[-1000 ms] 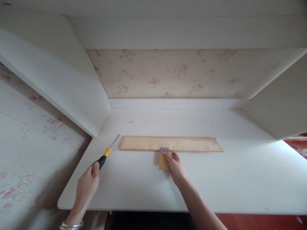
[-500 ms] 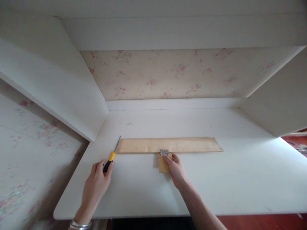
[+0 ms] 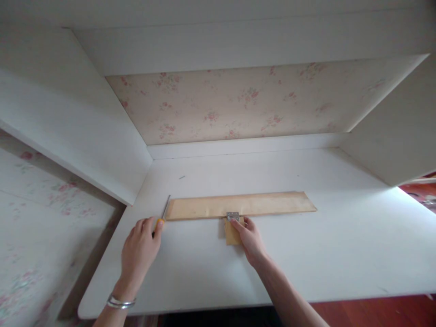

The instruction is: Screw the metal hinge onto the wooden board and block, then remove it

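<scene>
My left hand [image 3: 142, 243] is closed around a screwdriver [image 3: 161, 222] with a yellow and black handle; most of the handle is hidden by the fingers. Its metal shaft points up beside the left end of a long, flat wooden board [image 3: 265, 204]. At the board's near edge sits a small metal hinge [image 3: 232, 214], with a small square wooden piece [image 3: 232, 234] below it. My right hand [image 3: 250, 238] pinches that small piece from the right, its thumb on top at the hinge's lower leaf.
Everything lies on a white desk [image 3: 306, 254] with a rounded near left corner. White panels [image 3: 71, 118] rise at the left and right, with floral wallpaper [image 3: 218, 106] behind. A thin grey sliver [image 3: 182, 177] lies on the desk behind the board.
My left hand has slid up the screwdriver handle, covering more of it. The right hand keeps its hold on the small wooden piece. The whole view has tilted slightly.
</scene>
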`<state>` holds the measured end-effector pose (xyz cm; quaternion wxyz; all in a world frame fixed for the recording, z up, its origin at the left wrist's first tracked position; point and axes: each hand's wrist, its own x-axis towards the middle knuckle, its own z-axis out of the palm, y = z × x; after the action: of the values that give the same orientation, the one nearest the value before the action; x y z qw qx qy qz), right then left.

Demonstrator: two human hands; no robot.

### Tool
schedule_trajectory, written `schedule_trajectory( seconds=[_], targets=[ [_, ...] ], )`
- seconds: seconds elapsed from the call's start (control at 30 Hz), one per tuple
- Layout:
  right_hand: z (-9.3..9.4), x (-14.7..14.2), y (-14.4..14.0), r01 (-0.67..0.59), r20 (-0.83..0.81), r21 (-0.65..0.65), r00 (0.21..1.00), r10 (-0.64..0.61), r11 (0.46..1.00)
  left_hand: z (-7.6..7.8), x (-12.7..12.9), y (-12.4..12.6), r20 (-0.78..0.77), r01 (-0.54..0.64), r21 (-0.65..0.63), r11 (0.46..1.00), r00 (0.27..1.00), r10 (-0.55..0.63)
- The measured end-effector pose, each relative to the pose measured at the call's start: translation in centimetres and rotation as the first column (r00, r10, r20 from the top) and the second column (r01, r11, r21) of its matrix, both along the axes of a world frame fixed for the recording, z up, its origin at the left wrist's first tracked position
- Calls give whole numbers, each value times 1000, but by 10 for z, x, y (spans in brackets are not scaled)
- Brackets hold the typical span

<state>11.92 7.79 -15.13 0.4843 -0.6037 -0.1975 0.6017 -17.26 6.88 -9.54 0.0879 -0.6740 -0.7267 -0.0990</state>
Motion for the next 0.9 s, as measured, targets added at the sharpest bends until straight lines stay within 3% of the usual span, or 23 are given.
schedule_trajectory(
  seconds=[0.07, 0.1, 0.2, 0.33, 0.47, 0.53, 0.73, 0.9],
  targets=[
    [0, 0, 0, -2, -3, -1, 1000, 2, 1000, 12, 17, 5, 75, 232, 39, 972, 969, -235],
    [0, 0, 0, -2, -4, 0, 1000, 2, 1000, 18, 29, 9, 125, 363, 34, 931, 923, -364],
    [1, -1, 0, 8, -9, 3, 1000, -8, 1000, 32, 72, 23, 231, 681, -69, 729, 722, -652],
    [4, -2, 0, 15, 5, 8, 1000, -15, 1000, 41, 120, 47, 233, 818, -100, 566, 573, -786],
    [7, -2, 1, 39, -17, 45, 999, -38, 998, 40, 141, 68, 160, 895, -154, 419, 441, -883],
    [7, -2, 1, 45, -37, 66, 998, -43, 997, 40, 145, 74, 129, 902, -192, 386, 413, -901],
    [-2, 0, 1, 24, 9, 66, 1000, -25, 998, 41, 147, 81, 105, 909, -222, 354, 383, -918],
    [-5, 0, 1, 23, 7, 74, 1000, -24, 997, 37, 148, 85, 94, 900, -239, 363, 394, -914]
  ],
)
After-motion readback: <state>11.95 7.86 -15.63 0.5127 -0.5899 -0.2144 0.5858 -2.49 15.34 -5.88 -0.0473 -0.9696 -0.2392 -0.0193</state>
